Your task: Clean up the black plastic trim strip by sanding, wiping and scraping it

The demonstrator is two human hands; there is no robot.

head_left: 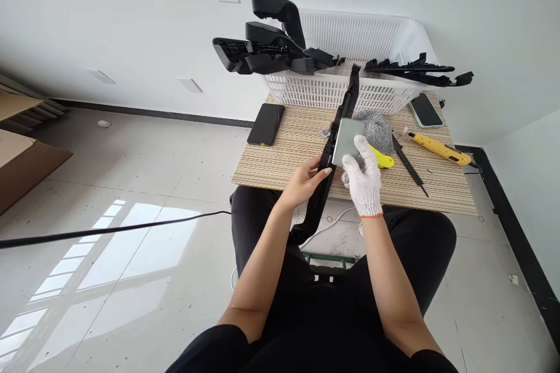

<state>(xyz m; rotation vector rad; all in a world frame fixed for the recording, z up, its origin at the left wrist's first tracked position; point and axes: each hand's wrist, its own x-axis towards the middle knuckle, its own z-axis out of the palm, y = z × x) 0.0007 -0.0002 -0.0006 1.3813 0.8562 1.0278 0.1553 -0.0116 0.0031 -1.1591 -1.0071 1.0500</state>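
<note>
My bare left hand (305, 182) is wrapped round a long black plastic trim part (318, 201), which slants from over my lap up towards the basket. My right hand (364, 178), in a white knitted glove, grips a flat grey-green rectangular pad (349, 135) by its lower right corner. The pad's left edge lies against or just over the side of the black part; I cannot tell if they touch. Just beyond the gloved fingers is a yellow-handled tool (382, 158), partly hidden. Behind it lies a crumpled speckled grey cloth or glove (377, 128).
A white slatted basket (315, 91) at the table's back holds several black plastic parts (280, 52), some overhanging its rim. On the wood-grain table (262, 172) lie a black phone (266, 124), another phone (426, 110), a black caliper-like tool (409, 164) and a yellow corded rotary tool (441, 148).
</note>
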